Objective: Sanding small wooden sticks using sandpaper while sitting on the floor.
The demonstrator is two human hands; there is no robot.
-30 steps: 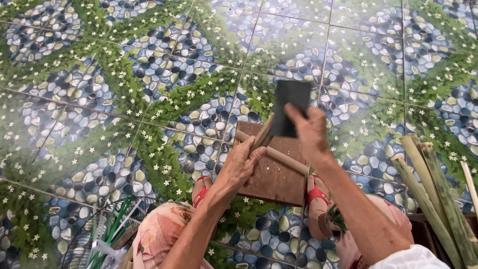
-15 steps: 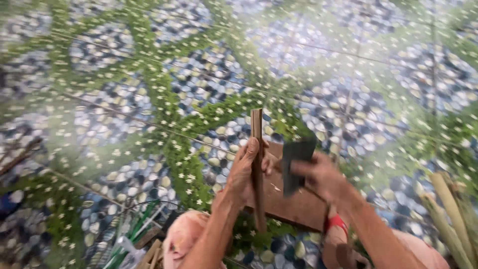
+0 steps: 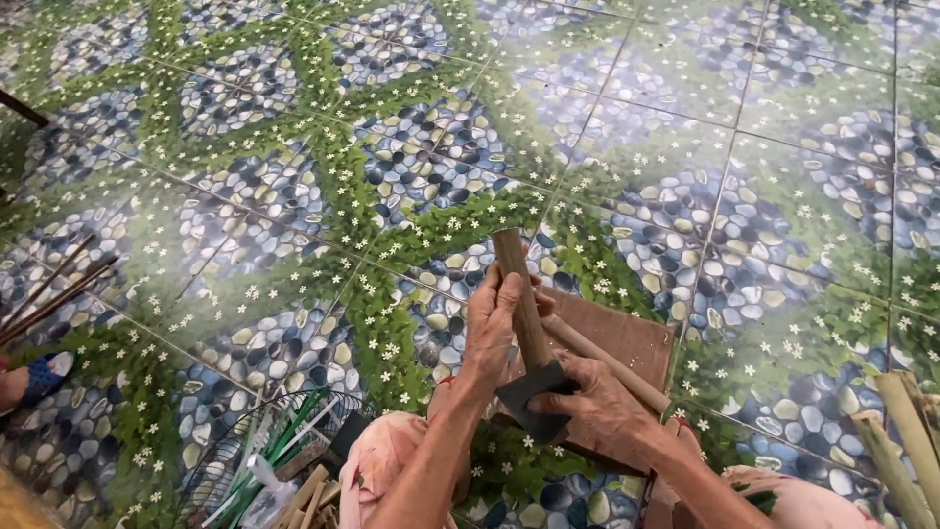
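Far left, floor edge: thin dark sticks (image 3: 49, 289) lie on the patterned tile floor (image 3: 294, 127), well apart from the work.
Near left: a wire basket (image 3: 211, 470) holds green strips (image 3: 279, 431) and cut sticks.
Left hand (image 3: 493, 328): closed around an upright bamboo piece (image 3: 519, 294), its top end free above the fingers.
Right hand (image 3: 597, 397): wrapped on a dark cleaver (image 3: 534, 397), blade at the piece's lower part.
Under the hands: a wooden board (image 3: 627, 343) with a round stick (image 3: 612, 367) lying across it.
Far right: green bamboo stalks (image 3: 901, 441), uncut.
Progress: it looks mid-way; some sticks are done, this piece is not visibly split, and stalks remain.
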